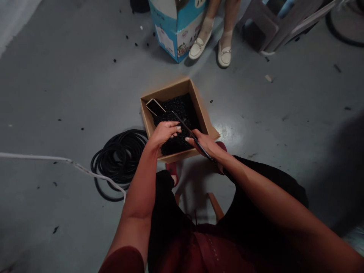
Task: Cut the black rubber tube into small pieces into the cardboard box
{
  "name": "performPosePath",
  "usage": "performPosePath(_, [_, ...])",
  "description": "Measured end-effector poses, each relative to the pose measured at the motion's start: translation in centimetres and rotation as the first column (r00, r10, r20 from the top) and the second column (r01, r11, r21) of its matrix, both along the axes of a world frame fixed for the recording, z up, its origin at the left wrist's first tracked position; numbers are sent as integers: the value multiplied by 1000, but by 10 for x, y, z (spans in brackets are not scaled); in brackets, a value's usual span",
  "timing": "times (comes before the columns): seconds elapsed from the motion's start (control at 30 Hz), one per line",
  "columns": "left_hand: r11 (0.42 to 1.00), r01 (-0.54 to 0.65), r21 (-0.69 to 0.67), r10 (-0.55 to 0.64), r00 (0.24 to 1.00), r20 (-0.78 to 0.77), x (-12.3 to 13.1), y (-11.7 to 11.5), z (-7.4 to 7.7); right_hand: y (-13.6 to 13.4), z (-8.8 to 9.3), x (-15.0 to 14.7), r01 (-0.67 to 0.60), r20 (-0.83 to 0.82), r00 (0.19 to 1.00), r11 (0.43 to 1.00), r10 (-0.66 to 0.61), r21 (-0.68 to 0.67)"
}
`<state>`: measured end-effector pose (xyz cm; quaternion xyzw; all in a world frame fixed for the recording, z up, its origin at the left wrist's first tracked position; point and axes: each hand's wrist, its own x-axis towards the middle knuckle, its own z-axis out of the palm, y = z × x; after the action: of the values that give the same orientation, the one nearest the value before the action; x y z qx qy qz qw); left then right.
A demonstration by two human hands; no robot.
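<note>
Both forearms are extended forward and down from a seated position, the wrists bent inward over an open cardboard box (pixel 165 93) set on a grey painted concrete floor (pixel 57 94). The left hand (pixel 164 133) is held palm down, its fingers curled together over a heap of small black rubber pieces (pixel 178 110) filling the box; whether any piece is clamped in them cannot be told. The right hand (pixel 203 145) is closed firmly around a long, slim pair of black scissors (pixel 189 131), which is angled across the heap, its tips directed toward a phone in a pale case (pixel 155 107) laid in the box's corner. A coil of black rubber tubing (pixel 119 163) is looped just beside the box, and a white cable (pixel 71 163) is stretched across the floor past it. A blue printed carton (pixel 176 26) and a co-worker's cream loafers (pixel 209 45) are seen beyond.
</note>
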<state>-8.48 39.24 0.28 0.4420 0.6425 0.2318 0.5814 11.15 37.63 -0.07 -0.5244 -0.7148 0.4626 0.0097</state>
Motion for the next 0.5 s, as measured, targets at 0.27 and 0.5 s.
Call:
performPosePath(0.27, [983, 142, -112, -159, 974, -162, -6, 1, -29, -14, -24, -5, -15, 54, 998, 996, 20, -87])
performPosePath(0.5, [953, 185, -238, -233, 953, -192, -3, -1, -42, -18, -42, -8, -77, 129, 987, 987, 95, -140])
